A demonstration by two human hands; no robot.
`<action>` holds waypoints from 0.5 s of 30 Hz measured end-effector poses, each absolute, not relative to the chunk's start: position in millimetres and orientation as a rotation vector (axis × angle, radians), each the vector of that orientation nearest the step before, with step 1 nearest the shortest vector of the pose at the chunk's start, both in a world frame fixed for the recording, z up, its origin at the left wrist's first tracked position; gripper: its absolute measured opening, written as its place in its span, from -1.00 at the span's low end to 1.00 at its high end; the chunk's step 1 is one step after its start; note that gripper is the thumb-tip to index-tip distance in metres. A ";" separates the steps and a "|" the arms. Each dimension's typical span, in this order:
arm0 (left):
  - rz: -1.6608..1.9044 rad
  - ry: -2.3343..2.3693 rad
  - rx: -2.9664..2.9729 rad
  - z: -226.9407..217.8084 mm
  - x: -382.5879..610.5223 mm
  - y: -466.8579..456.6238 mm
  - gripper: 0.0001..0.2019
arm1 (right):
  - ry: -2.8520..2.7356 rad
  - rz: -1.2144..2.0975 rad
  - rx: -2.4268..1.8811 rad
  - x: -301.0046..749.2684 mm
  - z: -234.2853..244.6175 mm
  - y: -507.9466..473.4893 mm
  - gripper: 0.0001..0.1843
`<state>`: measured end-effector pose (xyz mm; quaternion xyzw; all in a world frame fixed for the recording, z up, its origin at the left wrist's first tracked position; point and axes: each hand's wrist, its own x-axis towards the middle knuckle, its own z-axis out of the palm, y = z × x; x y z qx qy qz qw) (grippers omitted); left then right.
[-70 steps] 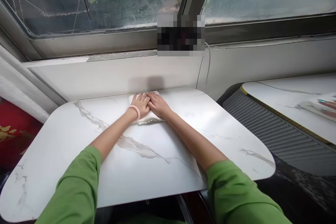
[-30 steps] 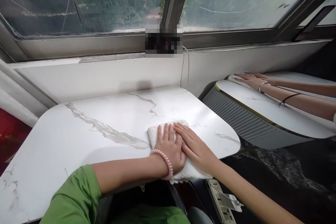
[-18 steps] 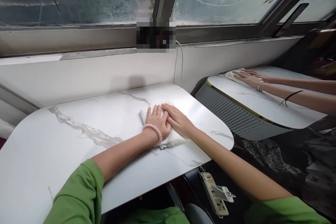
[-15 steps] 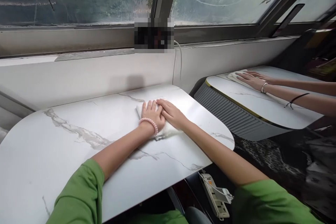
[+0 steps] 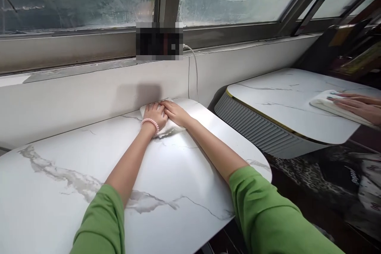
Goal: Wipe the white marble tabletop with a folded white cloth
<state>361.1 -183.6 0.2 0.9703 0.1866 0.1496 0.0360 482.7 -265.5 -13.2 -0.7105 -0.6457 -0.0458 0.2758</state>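
Observation:
A white marble-patterned table [image 5: 89, 166] stretches in front of me up to a white wall under the window. At its far edge lies a folded white cloth [image 5: 167, 129]. My left hand [image 5: 155, 114], with a pink bead bracelet on the wrist, lies flat on the cloth with fingers stretched out. My right hand [image 5: 176, 113] lies flat beside it on the same cloth, fingers touching the left hand's. Both arms are extended in green sleeves.
A second marble table [image 5: 282, 103] with a ribbed grey edge stands to the right. Another person's hand [image 5: 357, 105] presses a white cloth [image 5: 324, 105] on it. A white cable [image 5: 193, 71] hangs down the wall by the window frame.
Both my hands have pushed the cloth away from me, from the table's middle to its far edge by the wall. The other person's hands and cloth moved toward the right on their table.

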 end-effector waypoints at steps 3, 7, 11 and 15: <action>0.507 0.633 2.978 0.6 366.8 -182.3 -0.63 | -1.738 -0.112 -1.907 488.8 -13.0 -259.6 -0.53; 0.452 0.652 2.988 1.8 363.2 -190.9 -0.59 | -1.729 -0.100 -1.929 485.5 -13.7 -268.1 -0.52; 0.350 0.666 2.971 2.1 355.1 -220.2 -0.52 | -1.713 -0.085 -2.002 474.2 -13.6 -299.6 -0.50; 0.277 0.638 2.951 3.8 345.5 -275.1 -0.46 | -1.705 -0.046 -2.042 462.2 -11.1 -357.7 -0.49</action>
